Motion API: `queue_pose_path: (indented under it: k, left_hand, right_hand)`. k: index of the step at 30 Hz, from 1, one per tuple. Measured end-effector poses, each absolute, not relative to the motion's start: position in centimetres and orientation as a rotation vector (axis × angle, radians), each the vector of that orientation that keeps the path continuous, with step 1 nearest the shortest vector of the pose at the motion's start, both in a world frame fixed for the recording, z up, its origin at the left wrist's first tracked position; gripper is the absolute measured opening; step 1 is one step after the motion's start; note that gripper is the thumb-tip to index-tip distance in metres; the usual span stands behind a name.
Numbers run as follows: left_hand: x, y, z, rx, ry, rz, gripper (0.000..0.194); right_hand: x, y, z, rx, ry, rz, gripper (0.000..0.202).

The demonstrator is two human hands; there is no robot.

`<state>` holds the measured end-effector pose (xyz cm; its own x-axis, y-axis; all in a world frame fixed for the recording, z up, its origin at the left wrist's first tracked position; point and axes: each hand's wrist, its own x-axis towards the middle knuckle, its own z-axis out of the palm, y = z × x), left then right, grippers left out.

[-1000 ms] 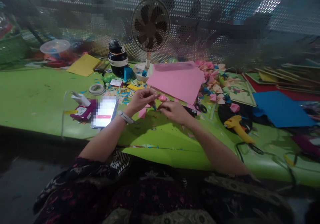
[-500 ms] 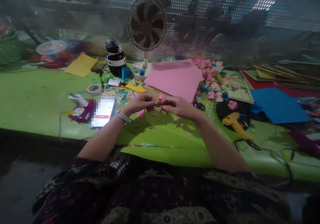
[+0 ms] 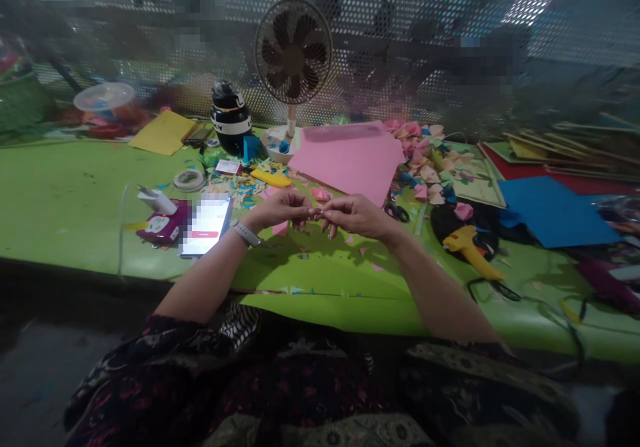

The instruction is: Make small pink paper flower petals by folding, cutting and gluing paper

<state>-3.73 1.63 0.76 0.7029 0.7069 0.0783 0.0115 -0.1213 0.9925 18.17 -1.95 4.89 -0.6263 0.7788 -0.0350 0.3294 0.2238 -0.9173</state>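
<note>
Over the green table (image 3: pixel 280 267), my left hand (image 3: pixel 285 208) and my right hand (image 3: pixel 353 214) meet fingertip to fingertip. Both are closed in a pinch, and whatever sits between the fingers is too small to make out. Just beyond them lies a folded pink paper piece (image 3: pixel 320 194). A pink paper scrap (image 3: pixel 280 228) is under my left hand, and small pink bits lie below my right. Behind the hands spreads a large pink paper sheet (image 3: pixel 350 157). Black-handled scissors (image 3: pixel 399 212) rest right of my right hand.
On the left are a lit phone (image 3: pixel 207 224), a purple power strip (image 3: pixel 160 227) and a tape roll (image 3: pixel 189 180). A yellow cutter (image 3: pixel 271 178), a black bottle (image 3: pixel 231 120) and a fan (image 3: pixel 293 50) stand behind. To the right lie a yellow glue gun (image 3: pixel 473 250) and blue paper (image 3: pixel 560 210).
My right hand's fingers have curled and shifted slightly, its fingertips now pointing lower. The folded pink piece beyond shows more clearly. My left hand has hardly moved.
</note>
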Motion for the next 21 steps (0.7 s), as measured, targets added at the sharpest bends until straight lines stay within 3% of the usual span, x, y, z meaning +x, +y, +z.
queue_pose_path:
  k: [4,11,21]
  left_hand:
    - [-3.4,1.6,0.5,1.614,0.643,0.69,0.038]
    - [-2.6,1.1,0.1,1.675,0.702,0.858,0.038]
    - [-2.4,0.8,0.4,1.534,0.642,0.821,0.052]
  right_hand:
    - [17.7,-2.1,4.5,-1.107,-1.985,1.337,0.011]
    - [17.3,-2.1,4.0,-1.161,-1.855,1.22,0.014]
    - [16.8,-2.5,4.1,-1.012,-1.651,1.432,0.014]
